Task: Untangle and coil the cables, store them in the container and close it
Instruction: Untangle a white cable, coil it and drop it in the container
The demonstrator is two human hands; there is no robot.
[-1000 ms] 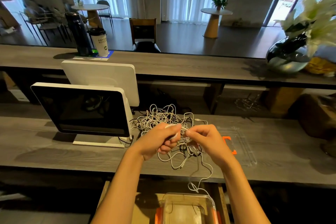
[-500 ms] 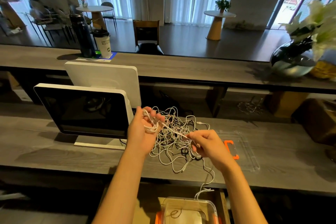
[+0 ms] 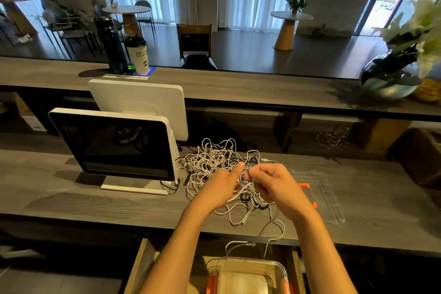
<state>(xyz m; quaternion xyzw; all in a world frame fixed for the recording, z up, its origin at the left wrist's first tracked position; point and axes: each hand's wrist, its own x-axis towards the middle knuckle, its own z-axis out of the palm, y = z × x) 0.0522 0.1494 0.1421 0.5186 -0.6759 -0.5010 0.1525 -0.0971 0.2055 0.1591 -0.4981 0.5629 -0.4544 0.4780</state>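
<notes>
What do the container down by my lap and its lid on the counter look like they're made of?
The container looks like clear glossy plastic, since you can see through its walls, with orange clips. The lid seems the same clear plastic: the counter, apparently matte grey wood-grain laminate, shows through it.

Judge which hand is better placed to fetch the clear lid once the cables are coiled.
Right. The right hand works beside the orange-clipped lid lying on the counter on its side; the left hand sits farther away, holding cables.
</notes>
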